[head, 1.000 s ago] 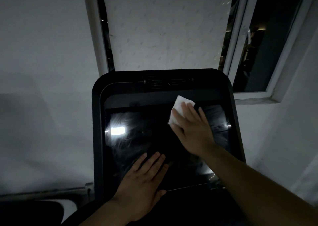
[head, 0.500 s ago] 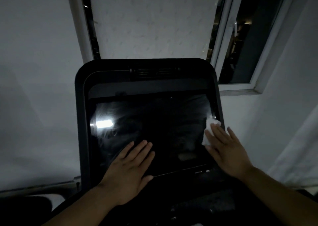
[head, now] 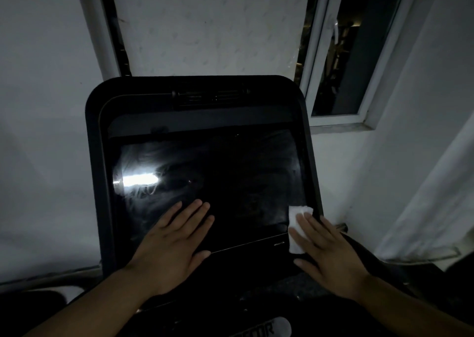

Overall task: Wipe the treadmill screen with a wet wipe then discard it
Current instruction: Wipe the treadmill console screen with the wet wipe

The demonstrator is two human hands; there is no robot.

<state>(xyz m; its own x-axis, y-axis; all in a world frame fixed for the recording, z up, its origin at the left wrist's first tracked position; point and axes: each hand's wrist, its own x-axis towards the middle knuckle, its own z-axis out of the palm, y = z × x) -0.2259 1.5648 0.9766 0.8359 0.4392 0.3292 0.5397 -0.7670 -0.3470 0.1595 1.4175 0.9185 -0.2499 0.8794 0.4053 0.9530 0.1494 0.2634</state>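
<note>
the left hand [head: 170,244] lies flat and open, fingers spread, on the lower part of the dark treadmill screen [head: 230,182]. the right hand [head: 325,247], also flat with fingers extended, presses a white wet wipe [head: 295,223] against the screen's lower right corner, beside the black console frame [head: 92,157]. beyond, a window [head: 341,54] sits in a white wall [head: 38,105].

Two bare forearms reach forward from the bottom of the view. The left hand [head: 171,244] lies flat, palm down, fingers together and extended. The right hand [head: 331,249] is also flat, fingers slightly spread, pressing a wipe [head: 295,223] beneath them.
</note>
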